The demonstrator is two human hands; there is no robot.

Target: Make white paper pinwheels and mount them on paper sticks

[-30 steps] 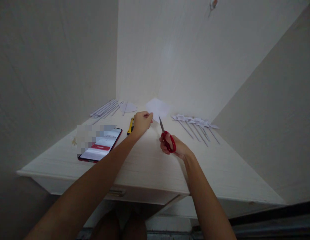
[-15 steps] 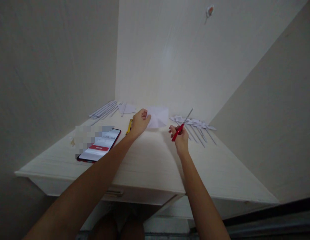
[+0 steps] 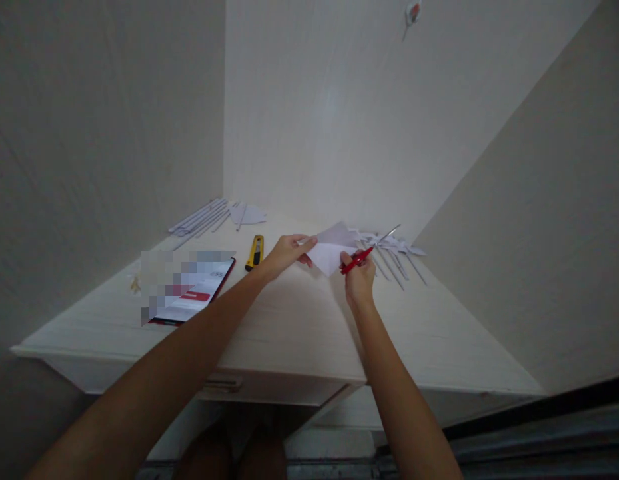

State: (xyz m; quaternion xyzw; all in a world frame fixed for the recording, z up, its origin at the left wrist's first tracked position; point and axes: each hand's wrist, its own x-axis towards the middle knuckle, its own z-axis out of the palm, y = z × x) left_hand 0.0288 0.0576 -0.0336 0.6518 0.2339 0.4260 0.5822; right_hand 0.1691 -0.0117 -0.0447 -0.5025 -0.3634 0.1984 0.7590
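My left hand (image 3: 285,255) pinches the left edge of a folded white paper (image 3: 330,248) and holds it lifted above the pale wooden table (image 3: 299,313). My right hand (image 3: 359,277) grips red-handled scissors (image 3: 365,252), blades pointing up and right, and its fingers also touch the paper's right edge. The two hands are close together over the middle of the table.
A phone (image 3: 189,293) with a lit screen lies at the left. A yellow utility knife (image 3: 254,252) lies beside it. Rolled paper sticks (image 3: 199,217) lie at the back left, with small paper flags on sticks (image 3: 394,253) at the right. Walls close in on three sides.
My left hand lifted the paper off the table and brought it nearer. My right hand turned the scissors from pointing up-left to up-right and moved in to the paper.
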